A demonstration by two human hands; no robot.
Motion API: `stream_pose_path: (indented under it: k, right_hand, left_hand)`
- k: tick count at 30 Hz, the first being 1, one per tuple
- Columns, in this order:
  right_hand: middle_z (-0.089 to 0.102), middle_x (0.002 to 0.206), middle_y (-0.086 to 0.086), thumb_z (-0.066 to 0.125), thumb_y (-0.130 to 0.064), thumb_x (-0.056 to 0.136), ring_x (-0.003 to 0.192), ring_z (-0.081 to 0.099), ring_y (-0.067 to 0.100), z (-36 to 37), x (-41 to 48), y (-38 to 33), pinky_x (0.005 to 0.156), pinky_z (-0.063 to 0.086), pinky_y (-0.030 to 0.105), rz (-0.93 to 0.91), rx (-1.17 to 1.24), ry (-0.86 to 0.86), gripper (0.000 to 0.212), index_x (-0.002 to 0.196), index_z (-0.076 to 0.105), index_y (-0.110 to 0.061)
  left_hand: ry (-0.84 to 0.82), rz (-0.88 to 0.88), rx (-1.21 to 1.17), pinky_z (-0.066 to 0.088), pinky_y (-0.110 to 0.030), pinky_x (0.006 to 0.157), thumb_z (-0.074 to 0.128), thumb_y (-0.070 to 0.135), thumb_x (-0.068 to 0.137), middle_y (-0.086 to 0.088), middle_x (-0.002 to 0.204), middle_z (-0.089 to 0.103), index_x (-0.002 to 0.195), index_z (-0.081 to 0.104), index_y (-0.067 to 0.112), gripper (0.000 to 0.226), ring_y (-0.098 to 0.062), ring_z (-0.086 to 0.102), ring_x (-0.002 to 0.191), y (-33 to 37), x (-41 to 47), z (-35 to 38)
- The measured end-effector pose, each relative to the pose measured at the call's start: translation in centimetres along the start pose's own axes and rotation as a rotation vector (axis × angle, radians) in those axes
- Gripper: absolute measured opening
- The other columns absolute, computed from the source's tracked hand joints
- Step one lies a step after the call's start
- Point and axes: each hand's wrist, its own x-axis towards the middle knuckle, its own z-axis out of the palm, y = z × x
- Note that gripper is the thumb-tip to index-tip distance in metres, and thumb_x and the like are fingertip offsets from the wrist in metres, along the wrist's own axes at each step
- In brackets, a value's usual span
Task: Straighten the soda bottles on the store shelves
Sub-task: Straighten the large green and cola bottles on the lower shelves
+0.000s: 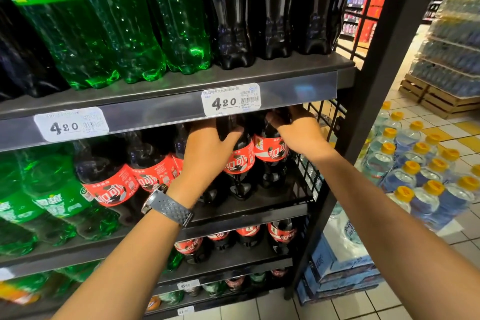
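Two hands work the right-hand end of a supermarket soda display, where the middle shelf (285,199) carries a row of dark cola in red labels. The left hand (207,149), a grey watch (166,206) at its wrist, grips a cola bottle (240,162) at the shoulder, thumb in front and fingers curled behind. The right hand (298,134) curls its fingers about the neck of the end bottle (272,152), which stands just beside the wire side panel (313,174); its fingertips are partly hidden under the price rail (298,91). Both bottles stand upright, side by side and set back a little from the front lip, with bare shelf showing before them. The step in hand appears to be squaring this pair. Done well, it likely means twisting each bottle until its red label faces dead front, then drawing it forward into line and seating the base flat. With little headroom under the rail, a slide should serve better than a lift. Tall, narrow and seemingly full, the smooth plastic bottles are probably top-heavy, so a firm hold near the shoulder and a slow pull would spare the neighbours a knock. To the left, the neighbouring cola bottles (109,184) show their labels at differing angles, though the wide lens may exaggerate any lean, and green bottles (52,189) fill the row beyond.
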Motion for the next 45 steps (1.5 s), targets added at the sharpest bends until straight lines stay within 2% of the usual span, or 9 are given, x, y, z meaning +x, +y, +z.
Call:
stream_pose_path:
  k: [3, 8, 13, 19, 24, 31, 36, 40, 45]
  right_hand:
    - [0.037, 0.056, -0.003, 0.057, -0.044, 0.089, 0.042, 0.035, 0.004, 0.2, -1.2, 0.5, 0.046, 0.026, 0.022, 0.031, -0.109, 0.117, 0.041, 0.063, 0.044, -0.016]
    - [0.052, 0.082, 0.004, 0.058, -0.013, 0.091, 0.073, 0.049, 0.014, 1.1, -5.5, 1.9, 0.068, 0.040, 0.017, -0.386, -0.061, 0.341, 0.009, 0.085, 0.056, -0.007]
    - [0.066, 0.084, -0.001, 0.049, -0.017, 0.094, 0.069, 0.059, 0.004, 3.9, -9.7, 3.9, 0.060, 0.040, 0.005, -0.206, 0.043, 0.196, 0.015, 0.098, 0.063, -0.016]
    - [0.067, 0.069, 0.001, 0.054, -0.022, 0.095, 0.060, 0.064, 0.016, 8.4, -16.5, 9.3, 0.067, 0.054, 0.040, 0.282, 0.257, -0.111, 0.016, 0.084, 0.065, -0.019]
    - [0.063, 0.069, 0.007, 0.053, -0.009, 0.095, 0.045, 0.056, 0.005, 11.3, -22.9, 13.6, 0.047, 0.045, 0.018, 0.495, 0.257, -0.294, 0.012, 0.088, 0.061, -0.004]
    - [0.059, 0.069, 0.009, 0.050, -0.002, 0.095, 0.046, 0.053, 0.006, 14.3, -27.1, 18.6, 0.048, 0.044, 0.020, 0.663, 0.183, -0.357, 0.015, 0.084, 0.059, -0.008]
    - [0.060, 0.082, -0.015, 0.058, -0.021, 0.091, 0.072, 0.058, 0.004, 15.8, -23.8, 21.1, 0.067, 0.046, 0.017, 0.444, -0.039, -0.256, 0.013, 0.104, 0.058, -0.025]
    - [0.062, 0.100, 0.000, 0.058, -0.019, 0.089, 0.091, 0.063, 0.020, 17.4, -19.7, 22.3, 0.082, 0.052, 0.038, 0.189, 0.002, -0.049, 0.022, 0.110, 0.055, -0.021]
    - [0.046, 0.124, 0.007, 0.054, -0.027, 0.088, 0.118, 0.043, 0.021, 19.3, -16.4, 25.3, 0.103, 0.028, 0.014, -0.202, -0.234, 0.233, 0.037, 0.121, 0.050, -0.009]
  left_hand:
    - [0.129, 0.117, -0.019, 0.029, -0.021, 0.057, 0.062, 0.038, 0.089, 0.007, 0.067, 0.046, 0.070, 0.045, 0.016, 0.033, -0.014, 0.045, 0.067, -1.4, -2.3, -0.3]
    - [0.062, 0.272, -0.321, 0.044, -0.014, 0.086, 0.062, 0.017, 0.090, 0.012, 0.111, 0.059, 0.122, 0.056, 0.021, 0.032, -0.003, 0.058, 0.099, -4.0, -6.4, -0.6]
    - [-0.120, 0.109, -0.507, 0.048, -0.012, 0.077, 0.061, 0.015, 0.092, 0.013, 0.096, 0.067, 0.111, 0.063, 0.026, 0.022, -0.007, 0.064, 0.092, -7.2, -10.9, 0.8]
    - [-0.333, -0.073, -0.507, 0.049, -0.017, 0.068, 0.060, 0.009, 0.088, 0.007, 0.082, 0.068, 0.100, 0.065, 0.026, 0.021, -0.007, 0.061, 0.072, -11.3, -15.7, 3.8]
    - [-0.526, -0.186, -0.461, 0.049, -0.019, 0.071, 0.058, 0.009, 0.091, 0.001, 0.082, 0.069, 0.103, 0.066, 0.015, 0.016, -0.011, 0.063, 0.073, -14.3, -20.3, 7.2]
    - [-0.719, -0.205, -0.333, 0.046, -0.016, 0.071, 0.058, 0.014, 0.092, 0.001, 0.085, 0.067, 0.107, 0.065, 0.010, 0.018, -0.003, 0.061, 0.075, -16.5, -24.4, 11.9]
    - [-0.658, -0.218, -0.324, 0.050, -0.028, 0.078, 0.059, 0.012, 0.091, -0.001, 0.093, 0.068, 0.118, 0.060, 0.010, 0.028, -0.021, 0.066, 0.083, -17.4, -23.4, 15.4]
    - [-0.465, -0.136, -0.303, 0.051, -0.033, 0.082, 0.061, 0.018, 0.090, -0.001, 0.110, 0.063, 0.125, 0.055, 0.014, 0.035, -0.016, 0.063, 0.087, -18.0, -20.3, 18.9]
    - [-0.171, 0.135, -0.149, 0.045, -0.037, 0.091, 0.059, 0.017, 0.090, -0.012, 0.109, 0.062, 0.121, 0.057, 0.006, 0.034, -0.029, 0.057, 0.102, -19.7, -17.9, 23.2]
